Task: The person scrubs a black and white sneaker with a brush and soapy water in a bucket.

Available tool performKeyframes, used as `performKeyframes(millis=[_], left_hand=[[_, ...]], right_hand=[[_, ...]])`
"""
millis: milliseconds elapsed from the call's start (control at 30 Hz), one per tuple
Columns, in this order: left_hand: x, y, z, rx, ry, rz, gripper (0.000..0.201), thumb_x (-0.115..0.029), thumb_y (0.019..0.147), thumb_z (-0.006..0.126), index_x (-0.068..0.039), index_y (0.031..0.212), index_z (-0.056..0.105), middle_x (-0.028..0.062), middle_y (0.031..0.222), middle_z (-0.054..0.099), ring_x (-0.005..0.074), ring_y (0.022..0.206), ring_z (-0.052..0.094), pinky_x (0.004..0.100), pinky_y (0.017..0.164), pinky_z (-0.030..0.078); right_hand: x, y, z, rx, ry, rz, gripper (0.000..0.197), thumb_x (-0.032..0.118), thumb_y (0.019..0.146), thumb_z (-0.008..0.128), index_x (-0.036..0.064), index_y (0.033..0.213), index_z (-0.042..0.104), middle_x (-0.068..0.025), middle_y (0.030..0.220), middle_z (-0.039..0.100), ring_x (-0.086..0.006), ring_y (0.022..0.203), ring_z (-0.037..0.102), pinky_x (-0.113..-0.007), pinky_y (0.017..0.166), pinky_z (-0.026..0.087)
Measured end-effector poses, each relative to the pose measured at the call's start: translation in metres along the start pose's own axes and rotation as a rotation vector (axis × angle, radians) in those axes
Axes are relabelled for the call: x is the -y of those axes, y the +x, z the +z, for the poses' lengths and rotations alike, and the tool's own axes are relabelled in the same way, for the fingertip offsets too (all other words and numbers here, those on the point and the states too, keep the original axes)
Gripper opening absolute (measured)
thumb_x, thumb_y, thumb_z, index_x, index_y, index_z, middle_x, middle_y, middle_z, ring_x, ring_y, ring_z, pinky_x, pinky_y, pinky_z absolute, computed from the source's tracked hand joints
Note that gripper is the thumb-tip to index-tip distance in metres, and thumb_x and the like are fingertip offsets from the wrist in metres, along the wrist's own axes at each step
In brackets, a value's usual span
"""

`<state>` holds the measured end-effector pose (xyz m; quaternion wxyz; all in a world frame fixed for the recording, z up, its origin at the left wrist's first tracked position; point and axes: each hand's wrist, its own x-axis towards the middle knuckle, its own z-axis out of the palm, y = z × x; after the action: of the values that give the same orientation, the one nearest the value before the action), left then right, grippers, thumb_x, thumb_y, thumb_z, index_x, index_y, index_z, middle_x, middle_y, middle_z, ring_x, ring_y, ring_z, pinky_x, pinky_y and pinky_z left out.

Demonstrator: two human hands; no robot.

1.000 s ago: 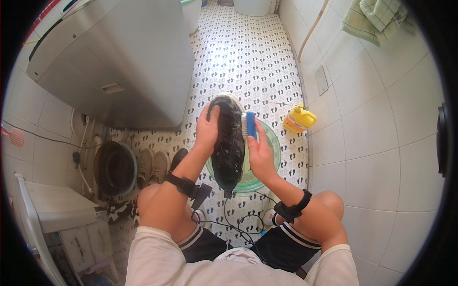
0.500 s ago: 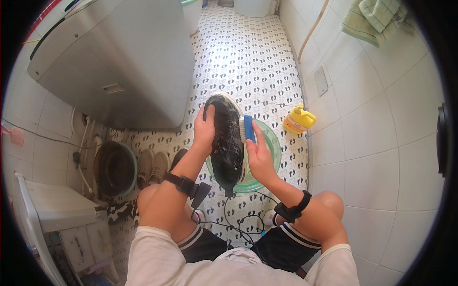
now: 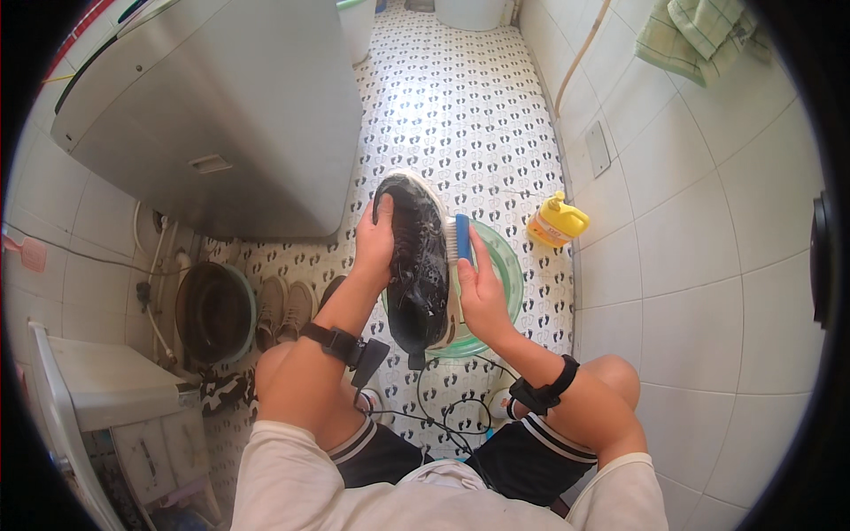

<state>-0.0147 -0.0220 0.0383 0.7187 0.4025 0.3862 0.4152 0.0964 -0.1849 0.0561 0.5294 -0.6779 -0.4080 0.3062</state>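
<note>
A wet black shoe [image 3: 416,265] with a pale sole and patches of suds is held up over a green basin [image 3: 506,274]. My left hand [image 3: 375,237] grips the shoe along its left side, thumb over the upper near the toe. In my right hand [image 3: 482,296] is a blue brush [image 3: 463,237], its white bristles pressed against the sole's right edge. The fingers are closed round the brush's back. Much of the basin is hidden behind the shoe and my right hand.
A yellow jug [image 3: 558,221] stands on the floor right of the basin. To the left are a dark-lined tub [image 3: 215,311] and a pair of brown shoes [image 3: 285,310]. A large grey appliance [image 3: 221,115] fills the upper left. Black cables [image 3: 443,425] lie between my feet.
The shoe has shifted slightly left and turned, so more of the pale sole shows on its right side. My left hand moved with it; the brush stays against the sole's edge.
</note>
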Motion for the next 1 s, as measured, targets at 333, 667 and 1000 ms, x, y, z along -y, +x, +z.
performKeyframes(millis=[333,667,1000], left_hand=[[0.009,-0.005,0.009,0.038,0.023,-0.014,0.045,-0.036,0.105,0.054,-0.001,0.132,0.055,0.0083,0.118,0.065,0.0160,0.104,0.061,0.0310,0.093,0.050],[0.017,-0.006,0.005,0.028,-0.002,-0.126,0.051,-0.040,0.105,0.055,0.000,0.137,0.051,0.0100,0.125,0.063,0.0183,0.109,0.061,0.0332,0.095,0.050],[0.016,0.017,-0.016,-0.086,0.026,-0.039,0.048,-0.039,0.104,0.056,0.000,0.131,0.052,0.0103,0.117,0.064,0.0188,0.101,0.064,0.0336,0.088,0.054]], right_hand=[[-0.007,0.014,-0.009,-0.075,-0.132,-0.119,0.056,0.025,0.105,0.050,0.0140,0.156,0.031,-0.0113,0.074,0.063,-0.0201,0.065,0.062,-0.034,0.064,0.049],[0.001,0.018,-0.013,-0.023,-0.154,-0.073,0.056,0.023,0.103,0.052,0.0139,0.155,0.034,-0.0154,0.069,0.063,-0.0275,0.060,0.064,-0.038,0.061,0.049],[-0.004,-0.004,-0.001,0.068,-0.110,-0.050,0.058,0.023,0.102,0.055,0.0119,0.155,0.034,-0.0180,0.076,0.065,-0.0290,0.064,0.063,-0.040,0.067,0.051]])
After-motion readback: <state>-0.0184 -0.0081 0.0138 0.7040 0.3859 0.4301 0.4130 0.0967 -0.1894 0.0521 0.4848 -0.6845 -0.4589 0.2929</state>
